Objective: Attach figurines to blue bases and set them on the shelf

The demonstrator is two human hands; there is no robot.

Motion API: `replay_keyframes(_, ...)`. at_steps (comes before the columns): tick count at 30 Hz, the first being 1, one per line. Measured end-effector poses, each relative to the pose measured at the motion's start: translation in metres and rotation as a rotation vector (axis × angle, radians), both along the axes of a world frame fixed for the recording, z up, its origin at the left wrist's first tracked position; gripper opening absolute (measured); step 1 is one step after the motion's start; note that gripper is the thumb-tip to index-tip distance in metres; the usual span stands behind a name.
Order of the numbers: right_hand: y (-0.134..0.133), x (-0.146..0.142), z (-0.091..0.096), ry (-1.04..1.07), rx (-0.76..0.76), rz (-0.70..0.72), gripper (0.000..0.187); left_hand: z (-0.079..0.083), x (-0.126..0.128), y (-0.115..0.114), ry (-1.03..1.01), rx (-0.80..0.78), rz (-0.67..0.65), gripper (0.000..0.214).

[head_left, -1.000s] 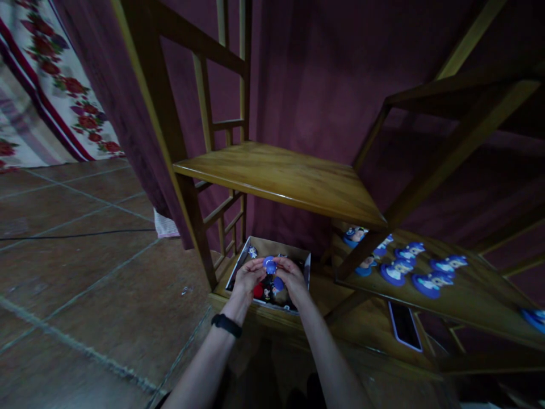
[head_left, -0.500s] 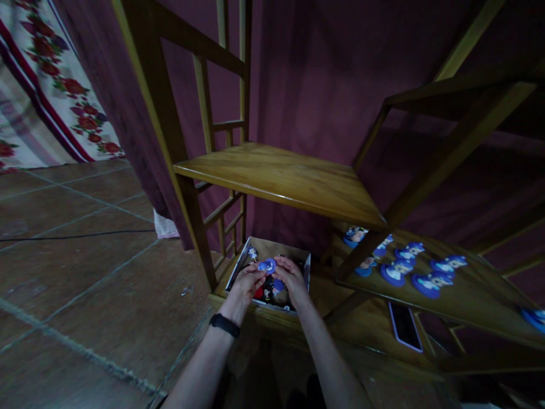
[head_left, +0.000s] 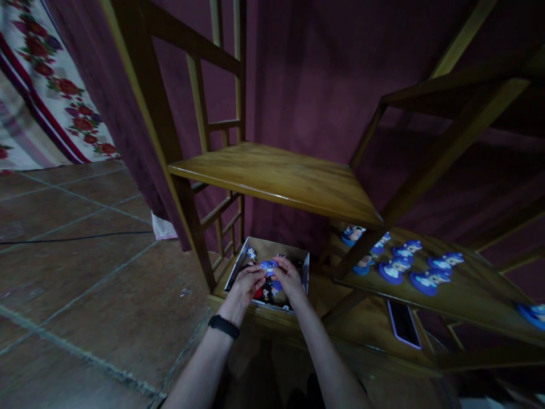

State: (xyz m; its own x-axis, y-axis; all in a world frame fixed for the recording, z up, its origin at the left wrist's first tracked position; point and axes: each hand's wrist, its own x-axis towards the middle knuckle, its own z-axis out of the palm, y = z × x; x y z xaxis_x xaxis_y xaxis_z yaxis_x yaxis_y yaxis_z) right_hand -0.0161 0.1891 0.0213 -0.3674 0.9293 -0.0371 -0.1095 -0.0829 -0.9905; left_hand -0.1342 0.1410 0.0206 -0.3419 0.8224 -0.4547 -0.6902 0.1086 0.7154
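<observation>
My left hand (head_left: 247, 282) and my right hand (head_left: 289, 276) meet over an open cardboard box (head_left: 305, 270) on the lowest wooden shelf. Between their fingertips they pinch a small blue figurine (head_left: 268, 266). More small figurines, red, dark and blue, lie in the box under my hands. A black band sits on my left wrist. Several blue and white figurines (head_left: 394, 270) stand in rows on the slanted shelf to the right.
A wooden shelf board (head_left: 276, 176) juts out above the box. A phone (head_left: 403, 324) lies on the bottom board at right. Dark red curtain hangs behind the rack. Tiled floor (head_left: 76, 267) with a black cable lies to the left, floral cloth at far left.
The blue figurine has been turned between my fingers and held slightly lower over the box. The camera shifted a little to the right.
</observation>
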Motion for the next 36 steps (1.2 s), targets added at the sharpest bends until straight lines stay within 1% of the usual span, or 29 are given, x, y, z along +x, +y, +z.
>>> replay_keyframes(4,0.0005,0.0007,-0.0022,0.023,-0.023,-0.005,0.033,0.0040,0.0014,-0.0012,0.015,0.007,-0.024,0.016)
replay_keyframes(7,0.0012,0.0016,-0.0043,0.091,-0.085,-0.007,0.036,0.0057,0.0014,-0.0019,0.041,0.021,-0.028,0.015)
replay_keyframes(11,0.0017,0.0022,-0.0064,0.167,-0.189,0.004,0.038,0.0064,0.0011,-0.0021,0.060,-0.001,-0.031,0.015)
replay_keyframes(17,0.0000,0.0049,-0.0057,0.209,-0.247,0.035,0.031,0.0068,0.0025,-0.0024,0.068,-0.042,-0.021,0.014)
replay_keyframes(25,-0.0049,0.0040,-0.0047,0.282,-0.352,0.006,0.028,0.0083,0.0032,-0.0030,0.042,-0.069,-0.026,0.013)
replay_keyframes(28,-0.0061,0.0009,-0.0053,0.320,-0.360,-0.037,0.025,0.0087,0.0024,-0.0027,-0.004,-0.067,-0.028,0.012)
replay_keyframes(33,-0.0051,-0.0010,-0.0081,0.350,-0.347,0.000,0.028,0.0078,0.0025,-0.0018,-0.054,-0.058,-0.018,0.012)
replay_keyframes(36,-0.0042,-0.0003,-0.0094,0.353,-0.354,-0.005,0.029,0.0071,0.0022,-0.0011,-0.061,-0.062,-0.038,0.012)
